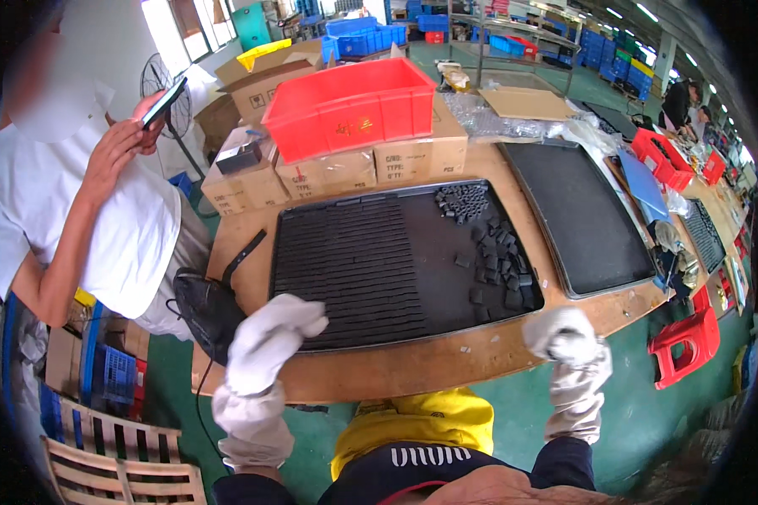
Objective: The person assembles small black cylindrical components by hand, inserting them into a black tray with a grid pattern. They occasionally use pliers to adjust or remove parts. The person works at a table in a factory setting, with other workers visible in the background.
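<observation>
Both my hands wear white gloves. My left hand (269, 337) hovers by the near left corner of a black tray (433, 261), its fingers pressed together and slightly blurred. Beyond the tray's near right corner, my right hand (562, 337) is curled in over the table edge. I cannot make out what either hand holds, if anything. Rows of thin black strips (345, 269) fill the left part of the tray. On its right lie loose black blocks (501, 265) and, above them, a cluster of small black pieces (461, 202).
A second black tray (585, 219) lies to the right. Cardboard boxes (328, 175) carry a red bin (353, 105) at the back. A black bag (206, 311) hangs by the left edge, beside a person (101, 219) holding a phone (165, 103). A red stool (686, 341) stands right.
</observation>
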`<state>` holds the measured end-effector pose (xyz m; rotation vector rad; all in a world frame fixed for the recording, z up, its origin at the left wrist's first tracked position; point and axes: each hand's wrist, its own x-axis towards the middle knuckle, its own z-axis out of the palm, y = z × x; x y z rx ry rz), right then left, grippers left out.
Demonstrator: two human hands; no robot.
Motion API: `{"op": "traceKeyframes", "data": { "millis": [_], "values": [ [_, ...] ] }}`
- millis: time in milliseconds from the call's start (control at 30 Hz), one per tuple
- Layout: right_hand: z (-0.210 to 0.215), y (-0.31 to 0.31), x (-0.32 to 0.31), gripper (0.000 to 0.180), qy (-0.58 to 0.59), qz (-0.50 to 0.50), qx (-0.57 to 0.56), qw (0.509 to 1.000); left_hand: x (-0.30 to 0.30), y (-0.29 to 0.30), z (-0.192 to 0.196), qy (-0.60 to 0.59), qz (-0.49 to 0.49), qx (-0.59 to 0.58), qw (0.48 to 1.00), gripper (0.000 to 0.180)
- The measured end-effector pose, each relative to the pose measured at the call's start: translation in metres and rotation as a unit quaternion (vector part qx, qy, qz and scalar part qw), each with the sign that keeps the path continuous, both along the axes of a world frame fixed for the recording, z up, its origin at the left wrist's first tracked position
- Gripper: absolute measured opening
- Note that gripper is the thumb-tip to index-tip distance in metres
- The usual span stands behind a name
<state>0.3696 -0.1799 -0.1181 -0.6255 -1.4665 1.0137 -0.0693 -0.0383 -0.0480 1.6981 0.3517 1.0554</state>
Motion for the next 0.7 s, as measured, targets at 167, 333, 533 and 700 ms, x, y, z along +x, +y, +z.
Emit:
{"op": "traceKeyframes", "data": {
  "millis": [167,333,533,700],
  "values": [
    [-0.030,0.038,-0.006,0.029,0.036,0.004,-0.185,0.982,0.087,0.046,-0.055,0.263,0.052,0.039,0.963,0.021],
    [-0.064,0.064,-0.005,0.033,0.234,-0.028,-0.126,0.964,0.179,0.098,-0.113,0.362,0.060,0.265,0.892,0.025],
    [-0.084,0.085,0.007,0.032,0.279,-0.122,-0.096,0.947,0.268,0.127,-0.129,0.497,0.047,0.361,0.788,0.042],
    [-0.087,0.096,0.017,0.029,0.253,-0.158,-0.097,0.950,0.302,0.142,-0.167,0.550,0.010,0.391,0.738,0.033]
  ]
}}
